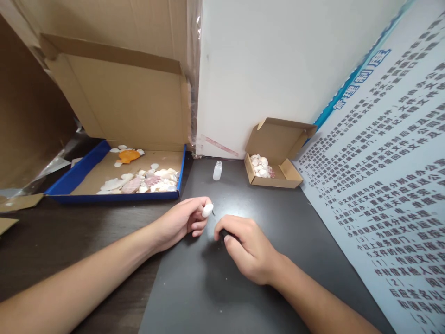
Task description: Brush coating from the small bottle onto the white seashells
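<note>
Above the dark mat, my left hand (190, 215) pinches a small white seashell (207, 210) between thumb and forefinger. My right hand (247, 248) is closed round a black tool handle (230, 235), just right of and nearer than the shell. A thin dark tip shows beside the shell; whether it belongs to the tool I cannot tell. The two hands are a short way apart. Beyond them stands a small clear bottle (217, 171), upright and without a cap, with something whitish inside.
At the left, an open blue-edged cardboard box (86, 185) holds many shells and an orange scallop shell (128, 156). A smaller open carton (278, 182) with white shells stands back right. A white wall (264, 60) closes the back; a printed poster (389, 185) leans along the right.
</note>
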Demonstrator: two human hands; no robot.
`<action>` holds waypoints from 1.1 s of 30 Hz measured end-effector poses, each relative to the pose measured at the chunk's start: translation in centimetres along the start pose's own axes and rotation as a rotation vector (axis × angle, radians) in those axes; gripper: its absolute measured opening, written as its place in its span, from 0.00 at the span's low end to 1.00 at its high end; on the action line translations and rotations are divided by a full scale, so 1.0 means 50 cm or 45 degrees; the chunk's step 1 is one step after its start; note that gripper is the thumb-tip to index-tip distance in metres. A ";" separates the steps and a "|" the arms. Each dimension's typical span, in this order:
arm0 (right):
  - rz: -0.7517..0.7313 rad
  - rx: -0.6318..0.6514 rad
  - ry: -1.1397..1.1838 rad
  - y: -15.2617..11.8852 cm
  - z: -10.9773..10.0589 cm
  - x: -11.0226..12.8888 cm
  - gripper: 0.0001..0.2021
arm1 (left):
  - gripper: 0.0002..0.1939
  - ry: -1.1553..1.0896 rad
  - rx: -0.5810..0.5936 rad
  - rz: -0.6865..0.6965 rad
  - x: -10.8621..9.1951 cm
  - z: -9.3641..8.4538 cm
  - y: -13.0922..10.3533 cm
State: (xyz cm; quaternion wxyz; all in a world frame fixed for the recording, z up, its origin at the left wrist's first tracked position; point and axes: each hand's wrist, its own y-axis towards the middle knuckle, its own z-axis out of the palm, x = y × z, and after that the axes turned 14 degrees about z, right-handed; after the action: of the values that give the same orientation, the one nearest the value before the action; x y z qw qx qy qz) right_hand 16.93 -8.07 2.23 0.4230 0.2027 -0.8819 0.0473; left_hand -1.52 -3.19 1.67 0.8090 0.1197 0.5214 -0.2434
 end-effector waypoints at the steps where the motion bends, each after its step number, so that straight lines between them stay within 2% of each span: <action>1: 0.050 -0.029 -0.017 0.000 0.000 0.000 0.09 | 0.07 0.005 0.009 0.003 0.000 0.000 0.000; 3: 0.042 -0.059 -0.010 -0.001 0.001 0.001 0.08 | 0.06 0.009 0.016 0.007 0.000 0.000 0.000; 7: -0.152 -0.006 0.029 -0.001 0.000 0.003 0.09 | 0.05 0.009 -0.002 -0.004 0.002 -0.001 -0.001; 11: 0.032 -0.096 -0.013 -0.001 -0.005 0.004 0.09 | 0.06 0.008 0.016 0.002 0.002 -0.001 -0.002; 13: -0.008 -0.107 0.012 -0.001 -0.008 0.004 0.09 | 0.06 0.007 0.023 0.006 0.002 -0.001 -0.002; 16: -0.127 -0.003 0.038 0.000 -0.007 0.004 0.10 | 0.06 0.013 0.008 0.003 0.002 -0.001 -0.001; 18: -0.044 0.000 0.009 0.001 -0.006 0.003 0.10 | 0.06 0.015 0.010 0.002 0.003 -0.001 0.000; 21: 0.072 -0.089 -0.009 0.001 -0.006 0.001 0.10 | 0.06 0.013 0.030 0.001 0.004 -0.002 0.000; 26: -0.135 0.033 0.070 0.000 -0.004 -0.001 0.11 | 0.05 0.023 0.002 -0.009 0.005 -0.004 0.000; 31: 0.122 -0.043 0.008 0.003 -0.003 -0.007 0.10 | 0.06 0.027 0.029 -0.007 0.003 -0.003 -0.001; 33: 0.035 -0.022 0.061 0.003 -0.004 -0.008 0.11 | 0.06 0.023 0.031 -0.004 0.004 -0.003 -0.001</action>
State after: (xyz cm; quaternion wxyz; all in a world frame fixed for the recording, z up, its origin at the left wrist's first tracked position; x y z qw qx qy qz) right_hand 17.24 -7.75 2.08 0.4452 0.1858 -0.8745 0.0502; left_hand -1.60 -3.21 1.44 0.8023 0.1308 0.5261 -0.2500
